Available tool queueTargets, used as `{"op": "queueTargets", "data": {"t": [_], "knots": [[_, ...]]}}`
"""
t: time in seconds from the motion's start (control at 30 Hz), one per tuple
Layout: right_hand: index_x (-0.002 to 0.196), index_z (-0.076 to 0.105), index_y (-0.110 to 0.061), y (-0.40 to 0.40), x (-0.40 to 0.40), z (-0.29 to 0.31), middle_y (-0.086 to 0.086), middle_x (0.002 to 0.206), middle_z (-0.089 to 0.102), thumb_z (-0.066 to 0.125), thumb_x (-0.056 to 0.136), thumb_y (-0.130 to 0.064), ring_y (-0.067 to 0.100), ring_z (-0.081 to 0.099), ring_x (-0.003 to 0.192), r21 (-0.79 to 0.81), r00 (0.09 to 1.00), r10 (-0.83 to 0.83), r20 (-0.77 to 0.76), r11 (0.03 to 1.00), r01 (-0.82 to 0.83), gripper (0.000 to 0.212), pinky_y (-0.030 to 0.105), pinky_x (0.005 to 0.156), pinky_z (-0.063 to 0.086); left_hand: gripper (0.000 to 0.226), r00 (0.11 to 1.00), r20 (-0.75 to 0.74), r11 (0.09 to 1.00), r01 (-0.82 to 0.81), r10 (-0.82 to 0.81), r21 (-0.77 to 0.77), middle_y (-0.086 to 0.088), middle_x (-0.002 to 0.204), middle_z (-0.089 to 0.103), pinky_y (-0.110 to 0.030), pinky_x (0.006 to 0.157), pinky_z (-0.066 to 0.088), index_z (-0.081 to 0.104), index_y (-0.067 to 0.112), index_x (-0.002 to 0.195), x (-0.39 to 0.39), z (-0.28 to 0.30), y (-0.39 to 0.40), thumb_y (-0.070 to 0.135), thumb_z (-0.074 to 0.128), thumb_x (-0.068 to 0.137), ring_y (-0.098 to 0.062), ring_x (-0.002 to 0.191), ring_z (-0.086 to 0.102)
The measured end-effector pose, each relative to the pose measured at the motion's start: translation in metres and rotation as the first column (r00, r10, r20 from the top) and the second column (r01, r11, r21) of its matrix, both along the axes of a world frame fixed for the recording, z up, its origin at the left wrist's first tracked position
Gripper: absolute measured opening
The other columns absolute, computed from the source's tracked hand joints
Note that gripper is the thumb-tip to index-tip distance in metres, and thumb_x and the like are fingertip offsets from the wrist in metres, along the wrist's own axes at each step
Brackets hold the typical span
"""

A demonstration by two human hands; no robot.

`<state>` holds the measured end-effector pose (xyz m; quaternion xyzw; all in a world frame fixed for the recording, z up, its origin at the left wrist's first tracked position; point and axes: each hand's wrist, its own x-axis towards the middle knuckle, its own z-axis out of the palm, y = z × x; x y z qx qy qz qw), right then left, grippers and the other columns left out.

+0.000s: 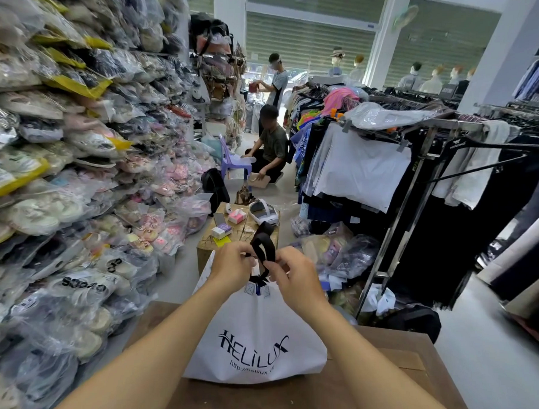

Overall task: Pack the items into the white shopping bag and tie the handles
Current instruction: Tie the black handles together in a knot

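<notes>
A white shopping bag [255,331] with a dark "HELILUX" print stands upright on a brown wooden table [392,369] right in front of me. Its black strap handles [264,244] rise from the gathered top and loop upward. My left hand [230,263] pinches the handles from the left. My right hand [291,273] pinches them from the right, fingertips close together at the straps. The bag looks full and its contents are hidden.
Stacked plastic-wrapped shoes [60,182] fill the left wall. A low cardboard box [208,247] with small items and a white headset stands behind the bag. Clothes racks [415,173] crowd the right. A crouching person [272,145] and a standing person [276,80] are in the aisle.
</notes>
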<state>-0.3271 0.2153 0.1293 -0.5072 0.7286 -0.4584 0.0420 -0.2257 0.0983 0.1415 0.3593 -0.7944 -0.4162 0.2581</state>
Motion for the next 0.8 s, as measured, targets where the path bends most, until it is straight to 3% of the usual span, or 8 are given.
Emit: {"op": "queueTargets", "data": {"t": [0.13,0.2,0.33,0.43,0.5,0.57,0.67,0.8], "knots": [[0.109,0.061,-0.012,0.0,-0.005,0.007,-0.011,0.132,0.049,0.052,0.1,-0.023,0.024,0.062,0.09,0.063,0.936,0.034,-0.351,0.998,-0.012,0.017,0.047,0.064,0.054,0.025,0.972,0.181,0.965,0.182,-0.148,-0.191,-0.005,0.075,0.062,-0.031,0.065,0.041,0.059,0.015,0.07,-0.001,0.006,0.009,-0.006,0.051,0.082,-0.026,0.077,0.056],[0.126,0.055,-0.018,0.0,-0.009,0.01,-0.008,0.141,0.048,0.046,0.102,-0.024,0.026,0.061,0.101,0.108,0.931,0.065,-0.36,0.994,-0.027,0.026,0.048,0.07,0.055,0.03,0.966,0.175,0.95,0.227,-0.192,-0.214,-0.001,0.071,0.06,-0.029,0.065,0.039,0.058,0.017,0.065,-0.001,0.005,0.011,-0.007,0.052,0.081,-0.023,0.076,0.054],[0.107,0.048,-0.022,0.0,-0.013,0.009,0.005,0.093,0.064,0.036,0.101,-0.031,0.031,0.059,0.082,0.221,0.965,0.096,-0.244,0.975,-0.041,0.016,0.056,0.072,0.051,0.03,0.968,0.14,0.937,0.237,-0.206,-0.258,-0.001,0.079,0.068,-0.016,0.066,0.041,0.077,0.002,0.077,0.0,0.005,0.01,-0.014,0.052,0.078,-0.014,0.08,0.054],[0.109,0.047,-0.022,-0.001,-0.013,0.009,0.003,0.095,0.059,0.034,0.102,-0.03,0.031,0.057,0.084,0.22,0.962,0.109,-0.252,0.974,-0.053,0.017,0.054,0.073,0.049,0.033,0.953,0.198,0.919,0.281,-0.231,-0.277,-0.011,0.091,0.071,-0.034,0.073,0.049,0.075,0.006,0.076,-0.002,0.001,0.01,-0.009,0.046,0.078,-0.018,0.081,0.055],[0.11,0.048,-0.019,0.0,-0.013,0.009,0.004,0.097,0.056,0.036,0.105,-0.026,0.032,0.056,0.085,0.202,0.953,0.102,-0.287,0.978,-0.044,0.015,0.052,0.072,0.048,0.029,0.945,0.252,0.926,0.273,-0.208,-0.26,-0.01,0.091,0.064,-0.042,0.07,0.05,0.061,0.017,0.067,-0.002,0.0,0.013,-0.002,0.042,0.077,-0.019,0.077,0.052],[0.113,0.049,-0.014,0.002,-0.014,0.009,0.006,0.099,0.057,0.038,0.106,-0.024,0.032,0.056,0.085,0.191,0.941,0.088,-0.327,0.981,-0.026,0.016,0.047,0.069,0.046,0.022,0.924,0.363,0.912,0.249,-0.122,-0.326,-0.005,0.096,0.055,-0.038,0.063,0.045,0.056,0.02,0.075,-0.001,0.001,0.023,0.003,0.044,0.084,-0.024,0.085,0.053],[0.113,0.051,-0.014,0.003,-0.013,0.007,0.007,0.098,0.06,0.04,0.106,-0.023,0.031,0.056,0.083,0.176,0.928,0.091,-0.36,0.984,-0.028,0.016,0.043,0.066,0.043,0.022,0.91,0.413,0.881,0.167,0.036,-0.443,-0.007,0.105,0.058,-0.035,0.065,0.041,0.065,0.013,0.097,-0.002,0.001,0.036,0.009,0.043,0.092,-0.028,0.103,0.052],[0.106,0.054,-0.018,0.001,-0.013,0.005,0.003,0.083,0.065,0.044,0.104,-0.026,0.029,0.059,0.073,0.166,0.975,0.038,-0.218,0.986,-0.001,0.013,0.046,0.063,0.045,0.026,0.934,0.319,0.888,0.003,0.162,-0.46,-0.004,0.09,0.062,-0.036,0.062,0.044,0.068,0.017,0.079,-0.005,-0.005,0.039,0.013,0.046,0.093,-0.027,0.096,0.055]]}}
